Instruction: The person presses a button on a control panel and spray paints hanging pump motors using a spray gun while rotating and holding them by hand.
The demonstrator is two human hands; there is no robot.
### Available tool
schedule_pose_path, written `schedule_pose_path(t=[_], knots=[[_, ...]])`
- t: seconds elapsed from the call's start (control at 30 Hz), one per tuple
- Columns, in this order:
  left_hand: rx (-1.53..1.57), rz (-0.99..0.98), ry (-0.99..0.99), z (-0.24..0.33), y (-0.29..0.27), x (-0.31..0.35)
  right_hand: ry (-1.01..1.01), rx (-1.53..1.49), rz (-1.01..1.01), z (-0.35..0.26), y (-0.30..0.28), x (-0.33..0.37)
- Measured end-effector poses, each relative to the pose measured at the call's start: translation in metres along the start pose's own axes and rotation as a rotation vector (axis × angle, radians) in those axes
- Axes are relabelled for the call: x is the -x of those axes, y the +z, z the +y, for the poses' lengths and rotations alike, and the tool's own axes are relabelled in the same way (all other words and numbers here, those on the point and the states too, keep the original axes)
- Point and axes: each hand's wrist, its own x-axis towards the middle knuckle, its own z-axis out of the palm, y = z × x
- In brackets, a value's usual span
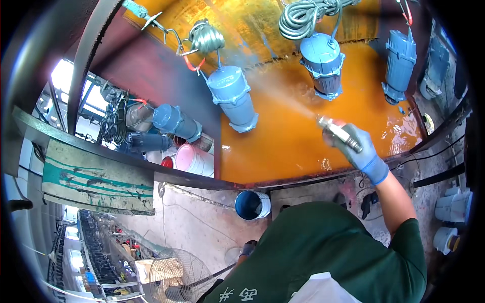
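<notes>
My right hand (359, 151), in a pale glove with a blue cuff, is wrapped round a metal spray gun (339, 132). A pale mist fans from the nozzle up and left toward a blue hanging pump (233, 98). Another blue pump (323, 65) hangs beyond the gun, with a coil of cable (303, 19) above it. Farther right hangs a third blue pump (401, 65). Low beside my body, what looks like my left hand (248, 247) in a dark glove shows only in part; its fingers are not clear.
Behind the pumps stands a booth whose floor (283, 156) is covered in orange liquid. A metal rail (202, 180) curves along its front. On the near floor stand a bucket with dark blue inside (265, 206) and a caged fan (169, 275). More pumps (177, 122) hang at left near pails (194, 160).
</notes>
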Motion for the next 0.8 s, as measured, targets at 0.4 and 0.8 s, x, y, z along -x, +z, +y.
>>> schedule_pose_path(t=[0.4, 0.8], knots=[[0.321, 0.092, -0.012, 0.086, -0.016, -0.002, 0.203, 0.113, -0.28, 0.001, 0.029, -0.004], [-0.326, -0.092, 0.203, -0.058, 0.016, -0.036, 0.22, 0.514, -0.324, -0.003, 0.041, -0.01]])
